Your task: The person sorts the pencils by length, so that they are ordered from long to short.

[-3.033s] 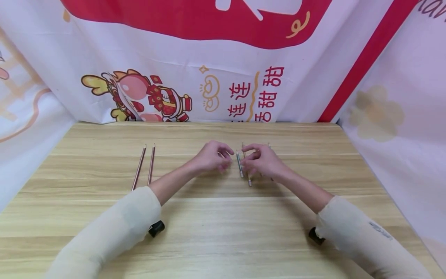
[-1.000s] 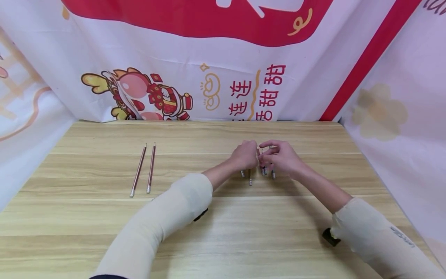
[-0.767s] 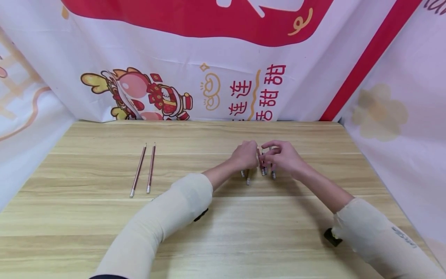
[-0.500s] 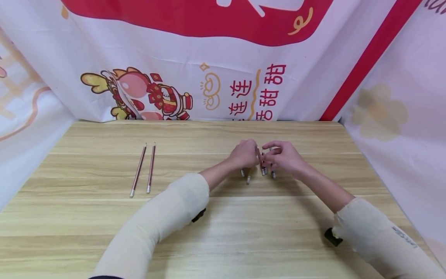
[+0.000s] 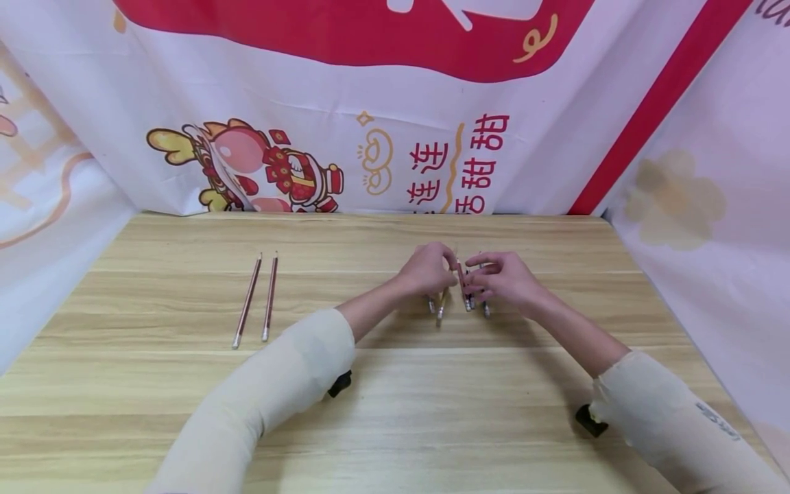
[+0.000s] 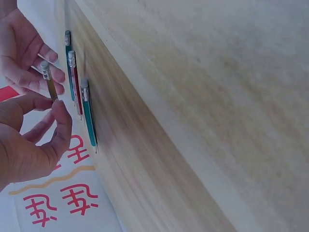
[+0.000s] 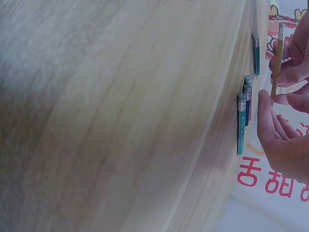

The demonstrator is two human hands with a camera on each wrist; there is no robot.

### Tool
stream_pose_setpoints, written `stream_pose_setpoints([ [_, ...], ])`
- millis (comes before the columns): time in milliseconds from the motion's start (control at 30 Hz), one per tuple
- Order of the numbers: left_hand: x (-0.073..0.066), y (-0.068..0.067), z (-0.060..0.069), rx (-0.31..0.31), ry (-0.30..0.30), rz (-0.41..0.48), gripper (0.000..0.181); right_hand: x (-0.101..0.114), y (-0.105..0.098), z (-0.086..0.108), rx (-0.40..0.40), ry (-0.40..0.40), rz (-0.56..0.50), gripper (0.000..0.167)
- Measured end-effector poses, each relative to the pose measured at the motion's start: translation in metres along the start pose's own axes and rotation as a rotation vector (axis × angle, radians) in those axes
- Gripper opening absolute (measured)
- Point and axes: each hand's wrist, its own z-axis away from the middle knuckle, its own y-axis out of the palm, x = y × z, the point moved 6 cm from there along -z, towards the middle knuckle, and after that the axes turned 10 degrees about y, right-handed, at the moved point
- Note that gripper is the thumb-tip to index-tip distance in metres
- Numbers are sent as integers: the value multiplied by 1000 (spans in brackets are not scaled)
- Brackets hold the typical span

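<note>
yellow pencil [image 6: 51, 89]: it was held tilted above the table [image 5: 395, 425], its metal-banded eraser end toward the wearer.
left hand [image 5: 427, 269]: thumb and fingertips pinched the yellow barrel.
right hand [image 5: 506, 278]: fingers curved loosely apart, just beside the red pencil [image 5: 462, 285]; whether they touched it could not be told.
handling: likely light and stiff, slick along the paint, fragile at the point; mid-barrel looked the surest hold.
green pencil [image 6: 89, 118]: it lay near the left hand, straight and slim.
dark-red pencils [image 5: 248, 300]: the pair lay well apart from the hands.
surfaces: pale wood grain below, creased printed cloth [image 5: 395, 89] behind.
</note>
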Motion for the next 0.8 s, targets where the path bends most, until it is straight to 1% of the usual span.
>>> stream_pose_setpoints([
  [67,0,-2,1,-2,9,20,16,0,0,1,3,2,-5,42],
  [167,1,-4,4,0,14,88,21,0,-1,1,9,7,-5,43],
  [300,6,-7,10,13,-3,183,27,-1,-3,2,14,1,-9,43],
  [333,7,-9,11,16,-5,194,27,-2,-4,2,13,0,-12,42],
  [433,10,-12,16,21,-7,222,29,-3,-6,3,4,-5,-7,42],
  [667,14,-23,23,17,20,229,31,-5,-13,3,-40,11,32,45],
  [800,16,-27,26,17,22,251,31,-5,-14,4,-53,12,45,43],
])
